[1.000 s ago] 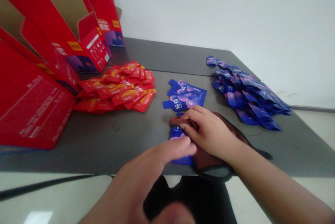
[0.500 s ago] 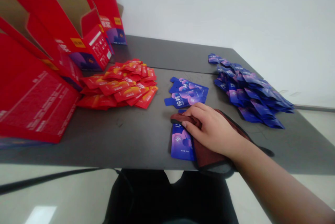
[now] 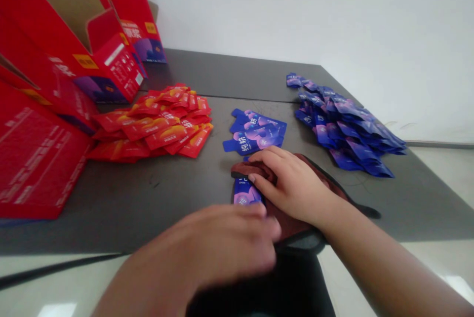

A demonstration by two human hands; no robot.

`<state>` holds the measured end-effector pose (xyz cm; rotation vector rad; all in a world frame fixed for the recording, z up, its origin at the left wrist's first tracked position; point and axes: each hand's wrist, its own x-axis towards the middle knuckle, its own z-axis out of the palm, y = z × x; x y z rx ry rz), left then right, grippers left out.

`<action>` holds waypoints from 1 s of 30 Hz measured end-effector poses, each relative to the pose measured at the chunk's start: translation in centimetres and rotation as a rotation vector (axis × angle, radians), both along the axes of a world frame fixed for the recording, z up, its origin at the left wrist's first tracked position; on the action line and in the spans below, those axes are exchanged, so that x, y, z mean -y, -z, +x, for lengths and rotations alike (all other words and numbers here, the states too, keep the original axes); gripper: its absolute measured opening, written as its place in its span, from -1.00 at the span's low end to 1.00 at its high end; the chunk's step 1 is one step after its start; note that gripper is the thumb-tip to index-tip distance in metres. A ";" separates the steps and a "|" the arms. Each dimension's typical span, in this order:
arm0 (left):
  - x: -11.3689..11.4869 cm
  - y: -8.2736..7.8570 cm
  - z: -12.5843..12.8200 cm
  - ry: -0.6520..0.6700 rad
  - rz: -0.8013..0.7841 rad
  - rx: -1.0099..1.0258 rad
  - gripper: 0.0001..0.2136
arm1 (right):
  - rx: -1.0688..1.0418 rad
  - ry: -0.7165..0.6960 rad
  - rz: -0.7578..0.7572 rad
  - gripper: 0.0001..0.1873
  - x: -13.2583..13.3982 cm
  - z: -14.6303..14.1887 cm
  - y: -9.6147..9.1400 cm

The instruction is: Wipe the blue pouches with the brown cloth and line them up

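Note:
My right hand (image 3: 291, 186) rests on a folded dark brown cloth (image 3: 292, 225), its fingers curled over the fold. Under the cloth's near edge lies a blue sachet (image 3: 246, 193) with a spout, and my right fingertips are beside its top. My left hand (image 3: 207, 248), blurred by motion, hangs low over the sachet's lower part and hides it. I cannot tell whether it touches the sachet. Just beyond my right hand lie several more blue sachets (image 3: 255, 134) in a small group.
A heap of red sachets (image 3: 155, 129) lies left of centre on the dark grey table (image 3: 148, 203). A larger heap of blue sachets (image 3: 344, 132) lies to the right. Red cardboard cartons (image 3: 70, 45) stand at the far left, against a white wall (image 3: 296, 11).
My left hand has come back into view from below and now covers the lower part of the blue sachet. My right hand stays on the cloth. The view has shifted slightly.

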<state>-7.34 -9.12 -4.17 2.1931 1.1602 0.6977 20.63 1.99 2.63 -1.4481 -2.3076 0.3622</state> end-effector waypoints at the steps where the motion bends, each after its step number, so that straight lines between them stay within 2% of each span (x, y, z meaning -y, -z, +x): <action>1: -2.4 -2.3 1.5 -0.007 0.035 0.042 -0.35 | -0.005 0.000 0.002 -0.75 0.0 0.0 0.1; 2: -4.4 -4.1 2.9 -0.117 0.080 0.047 -0.39 | -0.009 -0.001 0.002 -0.73 0.0 0.1 0.2; 4: -7.0 -5.8 5.4 -0.154 0.107 -0.122 -0.26 | -0.017 -0.002 -0.001 -0.70 0.0 0.2 0.4; 6: -8.0 -5.5 6.7 -0.128 0.093 -0.252 -0.09 | -0.040 0.008 -0.003 -0.69 0.0 0.3 0.3; 9: -8.3 -4.1 6.7 -0.083 0.083 -0.319 0.01 | -0.143 -0.016 -0.013 -0.72 0.3 0.5 -0.2; 13: -9.2 -3.8 5.7 0.012 0.122 -0.326 0.07 | -0.219 -0.313 -0.165 -0.88 0.7 0.7 -1.2; 15: -9.8 -4.0 5.7 0.055 0.132 -0.332 0.09 | -0.167 -0.375 -0.208 -0.95 0.9 0.6 -1.4; 22: -10.1 -3.9 6.1 0.043 0.118 -0.342 0.11 | -0.082 -0.302 -0.178 -0.93 0.4 0.3 -0.9; 27: -10.0 -4.2 6.0 0.032 0.116 -0.376 0.16 | 0.035 -0.129 -0.090 -0.92 -1.1 0.8 -0.5; 30: -10.2 -4.3 5.9 0.069 0.117 -0.406 0.26 | 0.072 -0.030 -0.029 -0.90 -1.8 1.1 0.1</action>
